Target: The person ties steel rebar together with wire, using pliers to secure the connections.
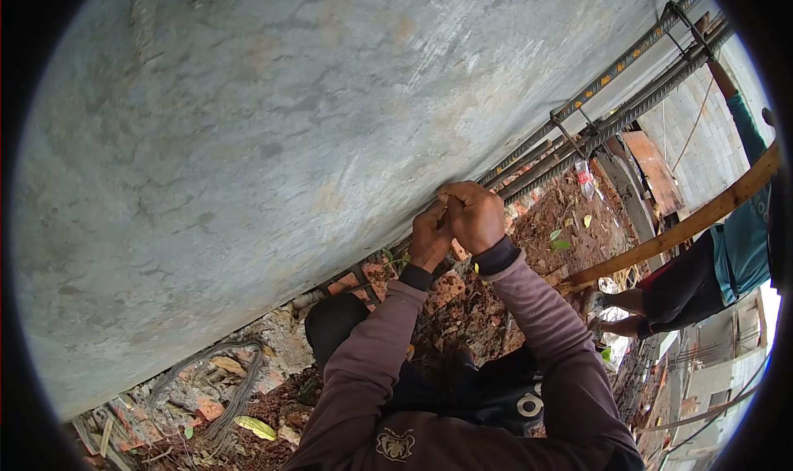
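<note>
My left hand [431, 236] and my right hand [477, 217] meet close against a grey concrete wall [248, 141]. The fingers of both are closed and pressed together; whatever they pinch is too small or too hidden to name. Just beyond them a rebar cage [570, 145], long ribbed bars with square stirrups, runs up to the right along the wall. Its lower end passes behind my hands, so the bars there are hidden.
A bundle of thin wire [239, 392] lies on the littered ground at lower left. Broken bricks [446, 291] and soil lie beneath my hands. On the right, a wooden pole [677, 223] slants past a person in a teal shirt [741, 252], whose arm reaches the cage.
</note>
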{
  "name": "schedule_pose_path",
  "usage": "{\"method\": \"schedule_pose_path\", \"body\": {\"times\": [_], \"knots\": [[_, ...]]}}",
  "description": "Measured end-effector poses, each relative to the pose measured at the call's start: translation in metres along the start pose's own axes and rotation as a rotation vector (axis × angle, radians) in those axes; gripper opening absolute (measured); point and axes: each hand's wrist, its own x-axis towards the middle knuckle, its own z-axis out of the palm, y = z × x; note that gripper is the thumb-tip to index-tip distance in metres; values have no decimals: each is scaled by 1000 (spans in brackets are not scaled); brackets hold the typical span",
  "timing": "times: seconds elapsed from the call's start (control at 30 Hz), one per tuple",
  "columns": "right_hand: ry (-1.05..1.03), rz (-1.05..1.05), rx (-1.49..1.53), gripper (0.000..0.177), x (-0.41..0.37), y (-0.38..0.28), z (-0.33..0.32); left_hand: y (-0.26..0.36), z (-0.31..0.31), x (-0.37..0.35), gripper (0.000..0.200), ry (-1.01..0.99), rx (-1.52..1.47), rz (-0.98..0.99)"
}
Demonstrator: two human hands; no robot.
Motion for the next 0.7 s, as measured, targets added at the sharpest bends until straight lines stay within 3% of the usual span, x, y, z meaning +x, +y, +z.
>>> {"method": "schedule_pose_path", "body": {"times": [0.1,0.2,0.4,0.5,0.57,0.7], "knots": [[58,28,8,13,-1,4,0,19,9,1,26,148,311,-31],[129,46,-1,13,-3,7,2,8,11,3,24,246,402,23],[231,106,-44,13,-7,6,3,-10,13,7,23,228,-150,-68],[266,149,-55,11,-5,3,10,-9,10,7,24,225,-76,-69],[263,167,9,10,-10,-2,6,-4,9,7,24,235,-179,-184],[329,201,520,15,-46,-7,-43,17,7,9,25,205,-155,-410]]}}
